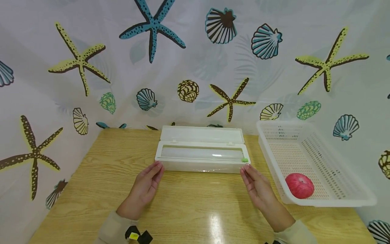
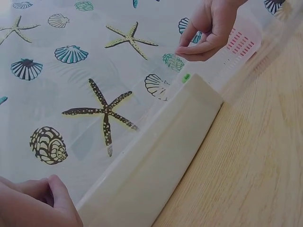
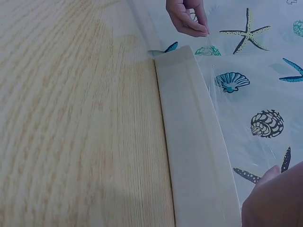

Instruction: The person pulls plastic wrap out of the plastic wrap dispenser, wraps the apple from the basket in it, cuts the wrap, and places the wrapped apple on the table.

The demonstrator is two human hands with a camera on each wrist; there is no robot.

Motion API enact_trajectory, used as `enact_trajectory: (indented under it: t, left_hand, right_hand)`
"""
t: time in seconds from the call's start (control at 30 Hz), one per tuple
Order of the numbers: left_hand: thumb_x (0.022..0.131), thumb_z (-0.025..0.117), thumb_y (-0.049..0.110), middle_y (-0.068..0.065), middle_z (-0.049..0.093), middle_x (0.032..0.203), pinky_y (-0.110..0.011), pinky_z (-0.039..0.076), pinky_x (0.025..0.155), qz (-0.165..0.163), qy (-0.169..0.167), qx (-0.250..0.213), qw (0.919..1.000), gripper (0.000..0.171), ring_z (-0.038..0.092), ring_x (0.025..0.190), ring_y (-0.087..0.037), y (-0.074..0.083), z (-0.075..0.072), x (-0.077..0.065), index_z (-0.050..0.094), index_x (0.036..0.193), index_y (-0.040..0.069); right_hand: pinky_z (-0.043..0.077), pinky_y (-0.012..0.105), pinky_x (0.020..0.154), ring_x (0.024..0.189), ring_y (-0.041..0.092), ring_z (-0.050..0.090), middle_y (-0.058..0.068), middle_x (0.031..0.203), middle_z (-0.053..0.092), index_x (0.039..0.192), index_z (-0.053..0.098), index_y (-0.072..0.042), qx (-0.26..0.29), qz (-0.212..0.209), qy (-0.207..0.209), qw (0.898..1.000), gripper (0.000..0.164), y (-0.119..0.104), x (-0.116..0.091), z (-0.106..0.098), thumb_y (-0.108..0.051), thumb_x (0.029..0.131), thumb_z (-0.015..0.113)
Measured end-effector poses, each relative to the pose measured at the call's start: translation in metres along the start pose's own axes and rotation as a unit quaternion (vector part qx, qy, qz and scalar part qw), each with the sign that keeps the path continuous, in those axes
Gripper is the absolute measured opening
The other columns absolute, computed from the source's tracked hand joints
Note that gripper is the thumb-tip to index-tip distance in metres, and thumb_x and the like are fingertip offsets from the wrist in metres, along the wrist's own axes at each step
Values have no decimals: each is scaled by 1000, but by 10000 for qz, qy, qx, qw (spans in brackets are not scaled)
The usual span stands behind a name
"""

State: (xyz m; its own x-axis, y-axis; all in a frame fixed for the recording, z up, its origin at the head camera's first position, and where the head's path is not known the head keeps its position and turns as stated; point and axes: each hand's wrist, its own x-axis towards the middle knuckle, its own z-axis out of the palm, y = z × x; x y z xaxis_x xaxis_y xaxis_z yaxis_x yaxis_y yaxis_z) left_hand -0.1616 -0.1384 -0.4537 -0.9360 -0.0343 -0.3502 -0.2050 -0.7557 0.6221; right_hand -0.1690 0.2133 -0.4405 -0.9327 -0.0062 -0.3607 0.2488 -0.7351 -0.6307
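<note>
A long white cling film dispenser (image 1: 201, 166) lies on the table, its lid (image 1: 201, 134) tipped back and a green slider (image 1: 244, 160) at its right end. Clear cling film (image 3: 213, 90) stretches between the hands along the dispenser's front, faintly visible in both wrist views. At the front left corner my left hand (image 1: 144, 186) pinches one end of the film between thumb and fingers. My right hand (image 1: 259, 188) pinches the other end near the front right corner. In the wrist views both hands appear raised above the dispenser.
To the right stands a white perforated plastic basket (image 1: 341, 162) with a round pinkish-red fruit or vegetable (image 1: 300, 185) in its near left corner. Behind the wooden table (image 1: 195, 206) hangs a cloth (image 1: 195, 64) printed with starfish and shells.
</note>
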Motion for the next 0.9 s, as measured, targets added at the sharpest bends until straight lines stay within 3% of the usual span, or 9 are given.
enact_trajectory:
  t: [0.63, 0.9]
  left_hand:
    - [92, 51, -5, -5, 60, 101, -22, 42, 94, -126, -35, -321, 9994, 15, 60, 99, -14, 5, 0, -7, 63, 96, 4]
    - [93, 50, -5, -6, 58, 103, -23, 42, 94, -11, -67, -75, 9999, 15, 60, 101, -14, 5, 0, -14, 59, 99, 4]
  right_hand:
    - [43, 22, 92, 88, 13, 65, 5, 88, 66, 89, 66, -5, -2, -130, -309, 9994, 16, -3, -11, 0, 1, 93, 52]
    - [44, 22, 91, 88, 13, 65, 5, 88, 66, 91, 65, -5, -159, -267, -537, 9981, 15, -3, -17, -3, 2, 93, 52]
